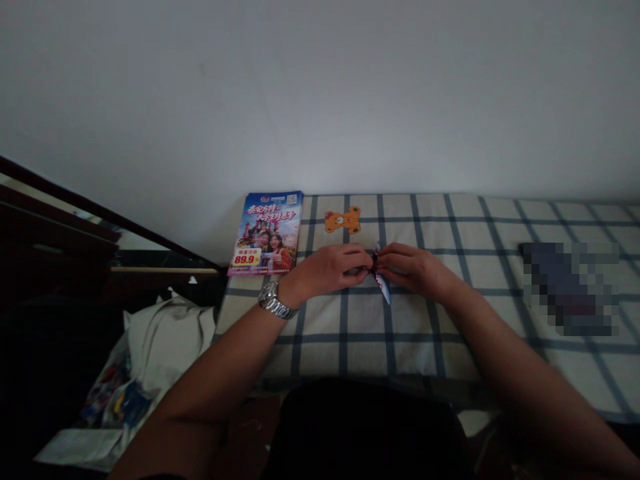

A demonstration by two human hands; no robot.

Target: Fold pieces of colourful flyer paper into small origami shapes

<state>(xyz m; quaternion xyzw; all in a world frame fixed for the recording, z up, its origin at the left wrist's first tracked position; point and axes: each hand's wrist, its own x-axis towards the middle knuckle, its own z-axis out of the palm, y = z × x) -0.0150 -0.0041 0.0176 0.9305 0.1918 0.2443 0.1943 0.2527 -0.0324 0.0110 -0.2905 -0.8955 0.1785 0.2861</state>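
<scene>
Between my two hands is a small piece of folded printed paper [383, 288], with a pale pointed end hanging down and dark and red print higher up. My left hand [336, 267], with a metal watch [275, 300] on its wrist, pinches the paper from the left. From the right, the closed fingers of my right hand [411, 267] grip it too. Fingers hide most of the paper's middle. Just beyond my hands, a flat orange bear cutout [343, 221] lies on the checked cloth [363, 353].
A stack of printed flyers [267, 230] lies at the left, near the wall [320, 100]. A blurred dark object [565, 287] rests on the cloth at the right. Below the left edge are a pale bag [170, 340] and cluttered items on the floor.
</scene>
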